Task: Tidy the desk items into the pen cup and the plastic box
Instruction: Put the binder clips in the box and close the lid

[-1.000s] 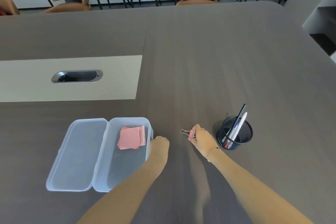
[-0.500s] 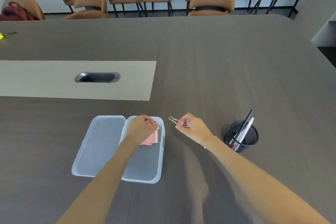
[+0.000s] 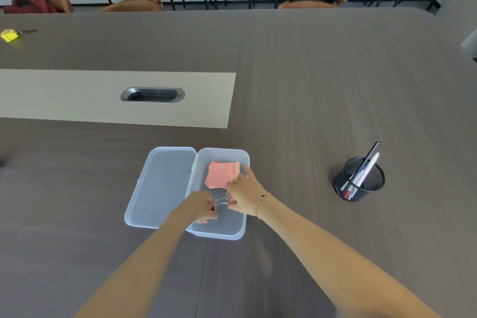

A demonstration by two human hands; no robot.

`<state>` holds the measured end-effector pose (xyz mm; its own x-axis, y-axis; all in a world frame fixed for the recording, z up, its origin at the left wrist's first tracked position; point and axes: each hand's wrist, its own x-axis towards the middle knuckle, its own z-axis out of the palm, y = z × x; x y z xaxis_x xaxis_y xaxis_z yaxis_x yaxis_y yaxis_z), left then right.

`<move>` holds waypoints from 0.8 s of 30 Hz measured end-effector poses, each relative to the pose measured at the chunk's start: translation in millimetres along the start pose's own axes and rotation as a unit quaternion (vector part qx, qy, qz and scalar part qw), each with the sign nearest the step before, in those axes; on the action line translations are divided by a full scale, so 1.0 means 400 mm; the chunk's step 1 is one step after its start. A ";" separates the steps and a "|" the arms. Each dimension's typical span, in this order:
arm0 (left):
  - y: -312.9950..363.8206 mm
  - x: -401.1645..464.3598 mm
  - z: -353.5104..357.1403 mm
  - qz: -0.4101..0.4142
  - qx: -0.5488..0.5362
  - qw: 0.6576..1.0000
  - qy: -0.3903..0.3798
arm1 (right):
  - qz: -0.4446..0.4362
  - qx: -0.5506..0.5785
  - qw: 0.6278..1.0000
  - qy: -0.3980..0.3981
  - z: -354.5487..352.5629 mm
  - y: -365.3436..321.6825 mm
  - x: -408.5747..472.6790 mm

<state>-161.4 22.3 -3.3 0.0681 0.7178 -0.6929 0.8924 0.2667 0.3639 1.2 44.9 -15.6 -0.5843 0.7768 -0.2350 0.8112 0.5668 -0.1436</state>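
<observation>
Here both hands have converged over the open plastic box [image 3: 241, 233]: half a second earlier the right hand [image 3: 244, 195] was well to the right of the box with a pink binder clip [image 3: 224, 200] pinched in its fingers, while the left hand [image 3: 200, 208] was over the pink sticky notes [image 3: 223, 173]. Now the right hand is inside the box's outline, closed on the clip, whose wire handles show between the two hands. The left hand is curled with something small and pink-red at its fingertips, apparently a second clip, though too little shows to be certain. The sticky notes lie in the far part of the tray; the hinged lid [image 3: 165, 183] lies open flat to the left. The pen cup [image 3: 360, 179], well apart to the right, holds several pens [image 3: 366, 166]. Judged from this, the clips are at the point of deposit; release and closing the lid appear to remain
</observation>
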 end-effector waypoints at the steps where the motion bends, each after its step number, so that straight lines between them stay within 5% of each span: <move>1: -0.005 0.000 0.000 0.001 0.003 1.000 0.002 | 0.004 0.002 1.000 -0.001 0.002 0.002 -0.004; 6: -0.018 -0.013 -0.019 -0.001 -0.006 1.000 0.000 | 0.022 0.090 0.996 0.010 -0.007 0.007 -0.025; 10: -0.016 -0.025 -0.043 0.022 -0.101 0.975 0.196 | 0.105 0.184 0.975 0.073 -0.028 -0.003 -0.041; 15: -0.055 -0.020 -0.080 -0.016 -0.065 0.905 0.419 | 0.269 0.369 0.887 0.072 -0.022 -0.041 -0.039; 19: -0.123 0.003 -0.106 -0.114 -0.035 0.912 0.392 | 0.317 0.451 0.834 0.032 -0.023 -0.043 -0.049; 24: -0.177 0.033 -0.140 -0.160 -0.095 0.928 0.323 | 0.294 0.461 0.837 0.018 -0.031 -0.034 -0.055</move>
<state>-248.6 48.9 -3.4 -0.5229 0.8016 -0.2898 0.7219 0.5973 0.3495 2.8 23.6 3.5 -0.0652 0.8641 -0.4990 0.6213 -0.3561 -0.6979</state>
